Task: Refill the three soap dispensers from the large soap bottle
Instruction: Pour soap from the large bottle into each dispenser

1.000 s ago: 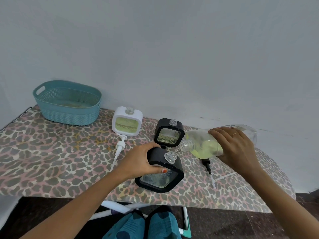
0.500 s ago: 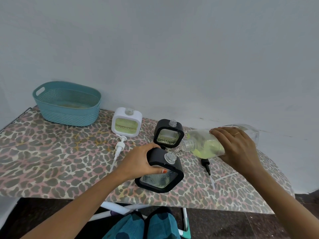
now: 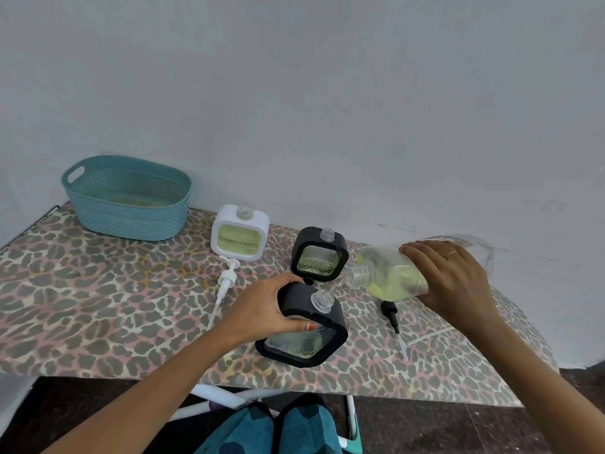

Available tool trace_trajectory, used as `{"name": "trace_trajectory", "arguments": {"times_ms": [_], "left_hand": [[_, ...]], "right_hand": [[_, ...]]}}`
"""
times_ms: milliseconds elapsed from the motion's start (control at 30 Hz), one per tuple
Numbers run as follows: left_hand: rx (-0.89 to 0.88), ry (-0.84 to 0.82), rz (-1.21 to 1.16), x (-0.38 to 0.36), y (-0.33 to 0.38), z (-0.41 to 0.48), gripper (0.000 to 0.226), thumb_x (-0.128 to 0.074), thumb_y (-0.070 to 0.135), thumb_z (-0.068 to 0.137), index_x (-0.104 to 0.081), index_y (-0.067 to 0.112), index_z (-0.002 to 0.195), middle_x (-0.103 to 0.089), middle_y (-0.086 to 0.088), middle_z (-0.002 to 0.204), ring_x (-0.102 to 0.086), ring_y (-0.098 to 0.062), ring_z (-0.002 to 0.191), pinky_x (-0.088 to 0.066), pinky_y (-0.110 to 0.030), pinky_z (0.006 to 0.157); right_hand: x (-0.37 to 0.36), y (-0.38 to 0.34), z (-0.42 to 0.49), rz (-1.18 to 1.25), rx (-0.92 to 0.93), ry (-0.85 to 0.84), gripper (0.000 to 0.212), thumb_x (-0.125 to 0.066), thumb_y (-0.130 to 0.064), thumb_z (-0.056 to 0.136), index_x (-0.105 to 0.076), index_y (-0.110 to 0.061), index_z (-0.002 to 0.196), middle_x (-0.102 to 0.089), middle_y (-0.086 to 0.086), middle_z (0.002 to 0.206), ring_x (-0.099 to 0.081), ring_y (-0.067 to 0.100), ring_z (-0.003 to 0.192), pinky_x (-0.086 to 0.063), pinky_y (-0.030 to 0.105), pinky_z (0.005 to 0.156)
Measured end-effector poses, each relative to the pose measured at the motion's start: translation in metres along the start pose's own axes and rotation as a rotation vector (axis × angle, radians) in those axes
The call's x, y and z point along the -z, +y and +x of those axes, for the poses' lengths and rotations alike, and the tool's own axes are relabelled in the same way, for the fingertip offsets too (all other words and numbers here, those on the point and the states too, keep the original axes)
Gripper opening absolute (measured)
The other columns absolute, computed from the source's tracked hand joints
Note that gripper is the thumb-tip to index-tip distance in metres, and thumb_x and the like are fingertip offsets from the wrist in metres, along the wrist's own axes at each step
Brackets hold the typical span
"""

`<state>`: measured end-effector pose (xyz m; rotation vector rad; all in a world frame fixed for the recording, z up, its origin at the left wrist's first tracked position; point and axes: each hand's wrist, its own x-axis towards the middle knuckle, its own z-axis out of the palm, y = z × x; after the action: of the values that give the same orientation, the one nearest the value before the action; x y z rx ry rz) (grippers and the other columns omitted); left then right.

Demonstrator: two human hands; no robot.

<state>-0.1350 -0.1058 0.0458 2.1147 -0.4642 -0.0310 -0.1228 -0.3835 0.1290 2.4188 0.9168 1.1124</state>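
Left hand [image 3: 262, 309] clamps a near-empty black square glass-fronted dispenser [image 3: 301, 342] under the tipped clear plastic soap bottle [image 3: 389, 273], which the right hand [image 3: 458, 280] grips; beyond it, the white square dispenser [image 3: 239, 232] looks filled.

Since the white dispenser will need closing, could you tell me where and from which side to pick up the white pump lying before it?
Probably pinch the white pump at its thick collar, from above: it lies flat on the board, head toward the white dispenser, and its thin tube would likely bend.
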Motion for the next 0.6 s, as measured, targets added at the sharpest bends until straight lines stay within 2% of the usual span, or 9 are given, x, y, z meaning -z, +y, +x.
{"name": "trace_trajectory", "arguments": {"times_ms": [233, 600], "left_hand": [[-0.003, 0.004, 0.012, -0.0014, 0.0002, 0.0002, 0.056, -0.082, 0.040, 0.060, -0.054, 0.030, 0.108, -0.056, 0.021, 0.093, -0.050, 0.013, 0.080, -0.038, 0.000, 0.067], [0.018, 0.002, 0.003, -0.0029, 0.0002, 0.0004, 0.057, -0.081, 0.041, 0.060, -0.055, 0.029, 0.109, -0.057, 0.019, 0.095, -0.055, 0.001, 0.086, -0.039, -0.004, 0.071]], "right_hand": [[-0.0002, 0.0007, -0.0010, -0.001, -0.007, -0.007, 0.050, -0.089, -0.003, 0.044, -0.069, -0.004, 0.089, -0.072, 0.008, 0.087, -0.070, 0.028, 0.077, -0.053, 0.033, 0.066], [0.0025, -0.0004, -0.0004, -0.002, -0.003, -0.013, 0.049, -0.089, -0.003, 0.044, -0.069, -0.004, 0.089, -0.073, 0.009, 0.087, -0.070, 0.029, 0.077, -0.054, 0.034, 0.066]]}}
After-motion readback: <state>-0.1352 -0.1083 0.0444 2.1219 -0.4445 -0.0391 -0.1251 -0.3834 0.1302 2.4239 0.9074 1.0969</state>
